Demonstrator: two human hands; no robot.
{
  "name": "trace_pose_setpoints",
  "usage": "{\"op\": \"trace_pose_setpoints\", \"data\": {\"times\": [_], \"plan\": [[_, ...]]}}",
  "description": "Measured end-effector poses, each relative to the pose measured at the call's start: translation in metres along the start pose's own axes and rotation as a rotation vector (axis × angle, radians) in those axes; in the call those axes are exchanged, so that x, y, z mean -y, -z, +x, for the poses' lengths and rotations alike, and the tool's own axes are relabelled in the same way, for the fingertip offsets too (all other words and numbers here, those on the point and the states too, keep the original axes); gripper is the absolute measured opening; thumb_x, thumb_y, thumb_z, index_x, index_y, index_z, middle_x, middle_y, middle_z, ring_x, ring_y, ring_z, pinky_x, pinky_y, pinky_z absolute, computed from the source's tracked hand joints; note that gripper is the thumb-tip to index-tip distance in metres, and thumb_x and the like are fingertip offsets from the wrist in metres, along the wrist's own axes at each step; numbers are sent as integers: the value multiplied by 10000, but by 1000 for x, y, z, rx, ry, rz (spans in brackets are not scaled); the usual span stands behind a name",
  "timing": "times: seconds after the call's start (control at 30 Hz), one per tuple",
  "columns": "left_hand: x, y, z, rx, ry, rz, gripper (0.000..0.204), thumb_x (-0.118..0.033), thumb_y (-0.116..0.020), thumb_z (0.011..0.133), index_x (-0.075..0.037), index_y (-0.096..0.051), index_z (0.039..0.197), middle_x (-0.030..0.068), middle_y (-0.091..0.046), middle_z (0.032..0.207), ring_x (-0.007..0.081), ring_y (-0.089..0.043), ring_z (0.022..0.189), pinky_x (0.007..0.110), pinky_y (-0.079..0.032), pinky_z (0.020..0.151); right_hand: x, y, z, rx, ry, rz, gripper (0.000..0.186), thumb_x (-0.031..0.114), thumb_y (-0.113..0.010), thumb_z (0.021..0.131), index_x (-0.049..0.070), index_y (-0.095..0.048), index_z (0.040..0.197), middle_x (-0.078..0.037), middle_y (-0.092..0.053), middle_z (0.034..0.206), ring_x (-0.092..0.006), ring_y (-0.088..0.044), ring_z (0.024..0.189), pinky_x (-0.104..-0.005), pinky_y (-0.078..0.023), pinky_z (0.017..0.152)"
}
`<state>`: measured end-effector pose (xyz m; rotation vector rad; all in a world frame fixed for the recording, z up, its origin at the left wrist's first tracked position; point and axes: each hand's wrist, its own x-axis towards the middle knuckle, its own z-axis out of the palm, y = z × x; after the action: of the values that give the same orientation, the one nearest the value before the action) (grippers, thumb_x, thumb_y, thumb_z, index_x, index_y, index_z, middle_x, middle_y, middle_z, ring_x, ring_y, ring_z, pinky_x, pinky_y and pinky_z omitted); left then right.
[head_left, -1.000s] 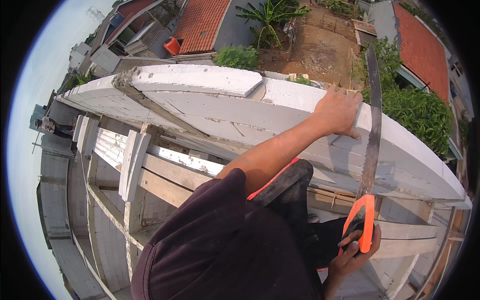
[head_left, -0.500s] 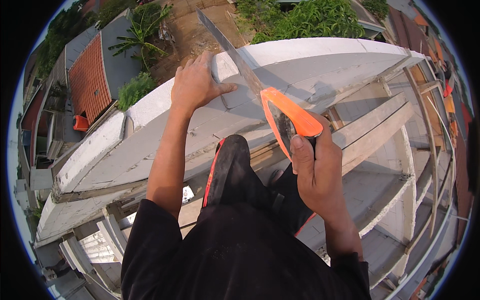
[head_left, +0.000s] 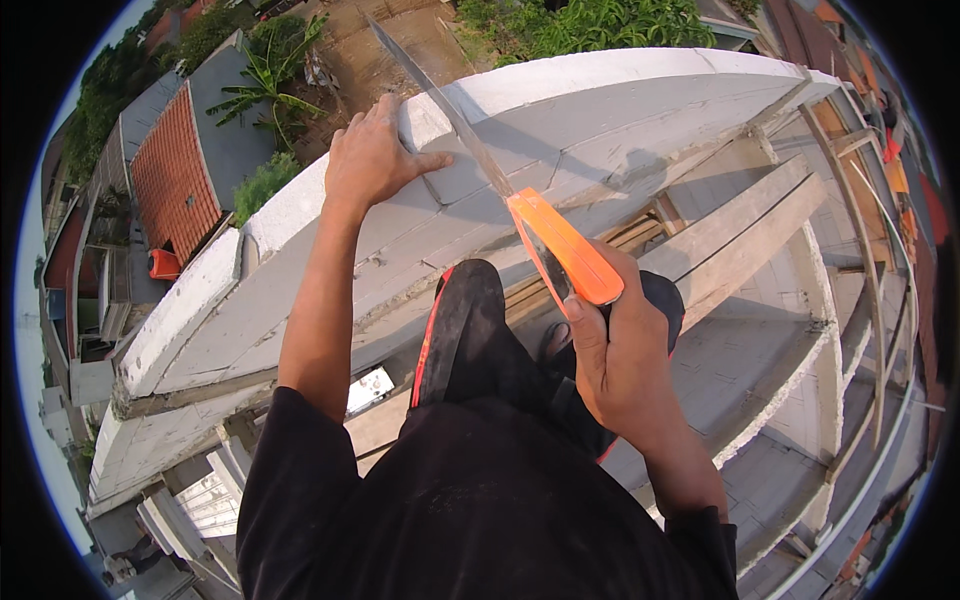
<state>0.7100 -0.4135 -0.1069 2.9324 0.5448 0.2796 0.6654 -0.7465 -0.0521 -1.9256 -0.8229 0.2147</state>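
Gripping the orange-handled saw (head_left: 535, 212) in mid-frame, the right hand (head_left: 632, 350) is closed around its handle, while the left hand (head_left: 370, 162) rests spread over the top edge of the block wall (head_left: 590, 125), left of upper centre. I'd mind that left thumb near the teeth and line the wrist up with the blade, though can't tell if it's touching the wall. Container-wise, there's an orange tub-like one (head_left: 163, 265) far left, contents not visible.

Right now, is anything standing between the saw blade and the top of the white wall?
Nothing visible does: the saw blade crosses the wall top in this view. The left hand sits left of the blade.
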Motion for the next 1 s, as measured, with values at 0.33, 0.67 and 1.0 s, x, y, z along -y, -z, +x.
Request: {"op": "trace_pose_setpoints", "data": {"times": [0.33,0.67,1.0], "plan": [[-3,-4,1,-24,-13,-1,990,-660,-909,643,-21,-609,1338,195,-754,1132,366,-669,1173,502,-501,992,2,-4,21,-35,-7,-5,346,143,-605,1068,-19,-493,1352,-194,-655,888,-377,-669,739,-438,-518,677],[-3,-2,-1,-43,-40,-5,936,-643,-893,679,-21,-606,1317,237,-730,1130,403,-675,1137,503,-512,973,-10,10,-38,-20,-137,45,387,131,-594,1053,-42,-496,1384,-149,-675,877,-310,-706,772,-380,-556,734],[-4,-2,-3,-43,-25,-7,953,-642,-902,673,-5,-601,1315,244,-729,1134,417,-683,1121,505,-523,979,-6,25,-87,35,-72,-56,412,125,-563,1049,-43,-487,1417,-220,-674,1221,-376,-743,908,-409,-590,814]]}}
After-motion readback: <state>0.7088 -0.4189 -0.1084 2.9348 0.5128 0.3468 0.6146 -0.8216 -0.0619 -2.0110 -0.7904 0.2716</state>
